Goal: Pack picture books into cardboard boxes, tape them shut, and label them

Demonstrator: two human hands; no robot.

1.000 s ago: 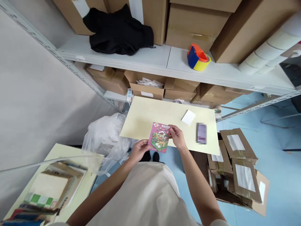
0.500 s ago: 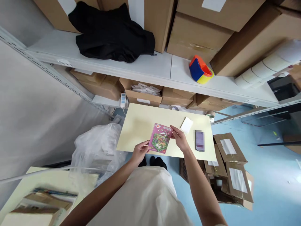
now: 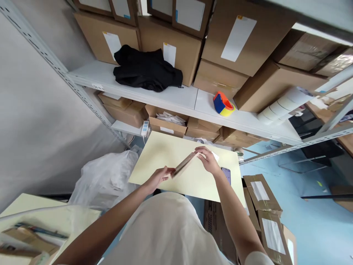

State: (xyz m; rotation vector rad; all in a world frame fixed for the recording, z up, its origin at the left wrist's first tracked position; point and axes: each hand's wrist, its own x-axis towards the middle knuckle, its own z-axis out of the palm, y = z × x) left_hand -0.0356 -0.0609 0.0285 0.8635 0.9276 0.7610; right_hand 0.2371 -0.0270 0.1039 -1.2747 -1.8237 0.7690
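Note:
A thin book (image 3: 184, 165) is held edge-on above the pale yellow table (image 3: 154, 154), so its cover hardly shows. My left hand (image 3: 160, 176) grips its lower left end between thumb and fingers. At the upper right end, my right hand (image 3: 207, 159) pinches the other edge. Partly behind my right hand lies a white card (image 3: 215, 156). A phone (image 3: 226, 174) rests on the table to the right of my right wrist.
Beyond the table stands a shelf (image 3: 171, 97) with cardboard boxes, black cloth (image 3: 149, 70) and a coloured tape dispenser (image 3: 223, 104). Clear plastic wrap (image 3: 107, 173) bulges at left. Cardboard boxes (image 3: 264, 206) are stacked on the floor at right.
The book has been tilted from showing its pink illustrated cover to nearly edge-on, still between both hands. The camera view has tipped upward, showing more of the shelf.

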